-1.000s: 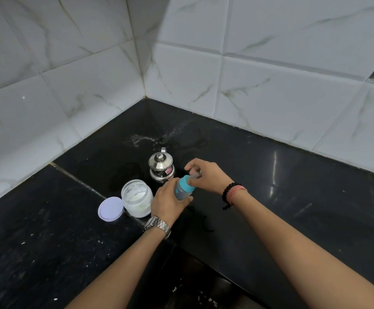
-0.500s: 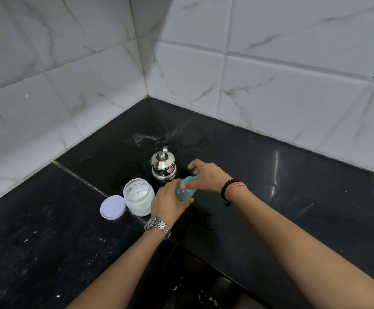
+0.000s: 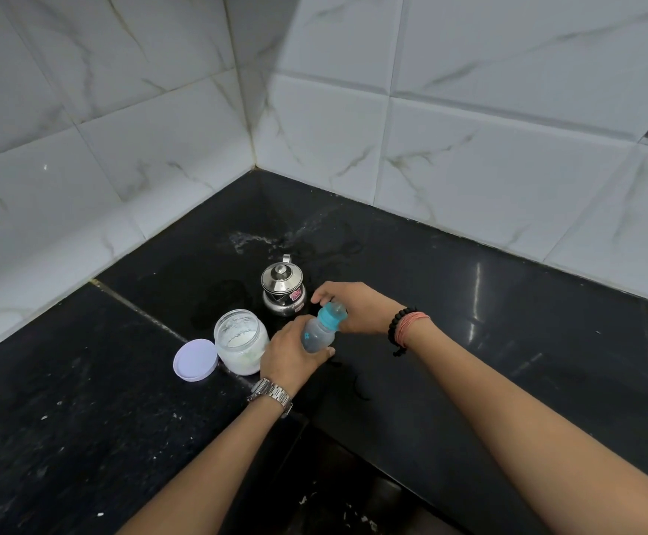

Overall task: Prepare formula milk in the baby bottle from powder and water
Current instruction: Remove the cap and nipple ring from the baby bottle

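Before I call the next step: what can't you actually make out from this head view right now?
- Teat of the baby bottle: covered by the right hand.
- Bottle base and fill level: hidden by the left hand.
- Steel pot contents: lid on.
- Pot sticker text: too small.
- Jar powder depth: unclear.

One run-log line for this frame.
left hand: grips clear baby bottle, tilted | right hand: on teal cap | glass powder jar: open
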